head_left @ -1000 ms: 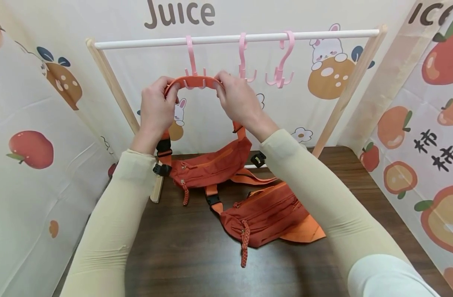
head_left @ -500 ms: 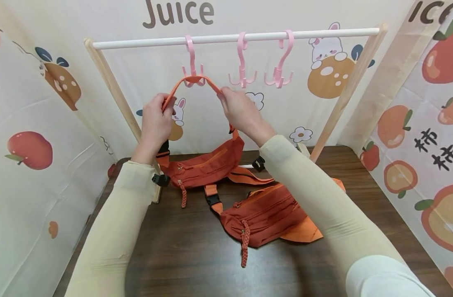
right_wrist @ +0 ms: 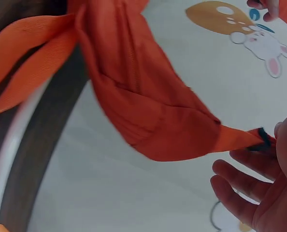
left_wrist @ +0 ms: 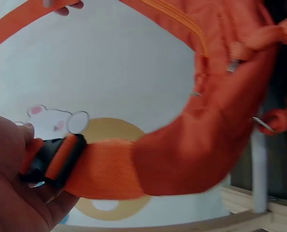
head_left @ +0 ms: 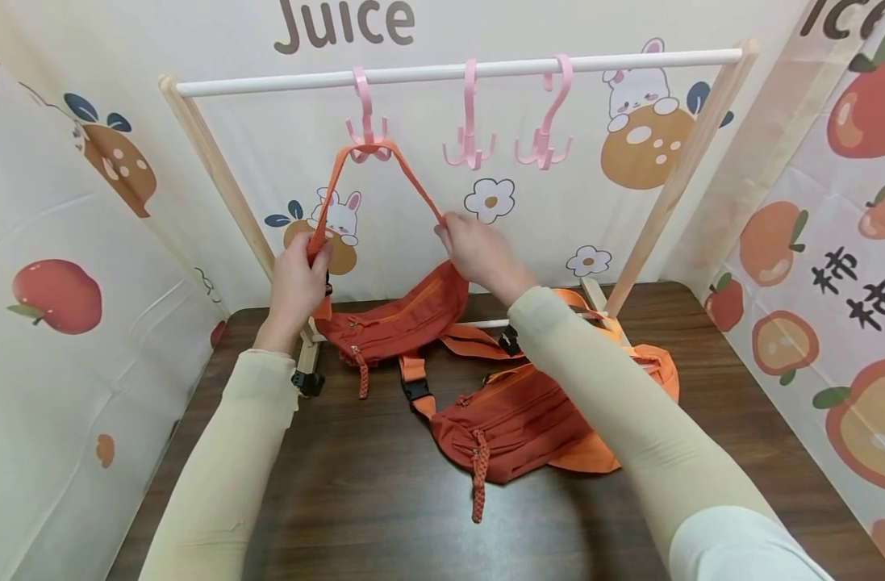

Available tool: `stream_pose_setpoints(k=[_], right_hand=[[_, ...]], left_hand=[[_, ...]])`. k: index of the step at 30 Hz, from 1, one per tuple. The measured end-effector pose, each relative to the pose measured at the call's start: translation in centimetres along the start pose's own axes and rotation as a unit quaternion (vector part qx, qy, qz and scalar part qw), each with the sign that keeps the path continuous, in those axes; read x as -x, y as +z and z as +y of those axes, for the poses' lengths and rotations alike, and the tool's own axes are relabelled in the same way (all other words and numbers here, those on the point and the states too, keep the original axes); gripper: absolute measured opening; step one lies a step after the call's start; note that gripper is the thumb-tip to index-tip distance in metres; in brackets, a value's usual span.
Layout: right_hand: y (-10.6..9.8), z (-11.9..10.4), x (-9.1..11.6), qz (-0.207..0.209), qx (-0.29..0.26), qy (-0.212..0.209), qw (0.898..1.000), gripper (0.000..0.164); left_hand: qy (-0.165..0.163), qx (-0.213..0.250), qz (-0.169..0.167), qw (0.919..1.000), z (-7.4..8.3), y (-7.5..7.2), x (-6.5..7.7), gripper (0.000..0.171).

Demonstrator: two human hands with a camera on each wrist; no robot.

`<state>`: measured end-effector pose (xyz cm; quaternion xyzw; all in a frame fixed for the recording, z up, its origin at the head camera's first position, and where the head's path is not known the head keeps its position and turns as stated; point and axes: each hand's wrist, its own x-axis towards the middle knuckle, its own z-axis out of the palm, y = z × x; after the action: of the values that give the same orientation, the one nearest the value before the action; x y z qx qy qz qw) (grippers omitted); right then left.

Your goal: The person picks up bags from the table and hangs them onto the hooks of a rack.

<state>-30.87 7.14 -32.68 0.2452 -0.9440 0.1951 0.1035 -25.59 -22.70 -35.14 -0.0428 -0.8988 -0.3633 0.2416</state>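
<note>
A red-orange waist bag (head_left: 398, 316) hangs by its orange strap (head_left: 417, 187), which loops over the leftmost pink hook (head_left: 366, 113). My left hand (head_left: 297, 274) grips the strap's left side; in the left wrist view a black buckle (left_wrist: 54, 162) lies at its fingers. On the strap's right side, my right hand (head_left: 482, 250) pinches the webbing, and in the right wrist view its other fingers (right_wrist: 240, 181) spread below the bag's end. A second waist bag (head_left: 515, 420) lies on the table, partly hidden by my right forearm.
A white rail (head_left: 631, 60) on wooden legs carries two more pink hooks, a middle hook (head_left: 469, 121) and a right hook (head_left: 551, 121). Orange fabric (head_left: 656, 367) and straps lie beside the second bag on the dark wooden table (head_left: 355, 484). Printed cloth walls stand around.
Both hands have slid down and apart along the strap, away from the hook. The strap now rests over the hook in a tall peak, and the hanging bag has shifted slightly left.
</note>
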Motion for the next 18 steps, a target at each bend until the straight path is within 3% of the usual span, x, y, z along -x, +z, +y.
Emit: stream_pose_setpoints(k=[11, 18], right_hand=[[2.7, 1.1, 0.5, -0.013, 0.027, 0.023, 0.999, 0.056], [3.7, 1.6, 0.4, -0.008, 0.022, 0.021, 1.000, 0.038]], left_hand=[[-0.056, -0.011, -0.024, 0.9981, -2.4, 0.7, 1.7, 0.041], [-0.072, -0.029, -0.029, 0.9965, -3.4, 1.6, 2.6, 0.041]])
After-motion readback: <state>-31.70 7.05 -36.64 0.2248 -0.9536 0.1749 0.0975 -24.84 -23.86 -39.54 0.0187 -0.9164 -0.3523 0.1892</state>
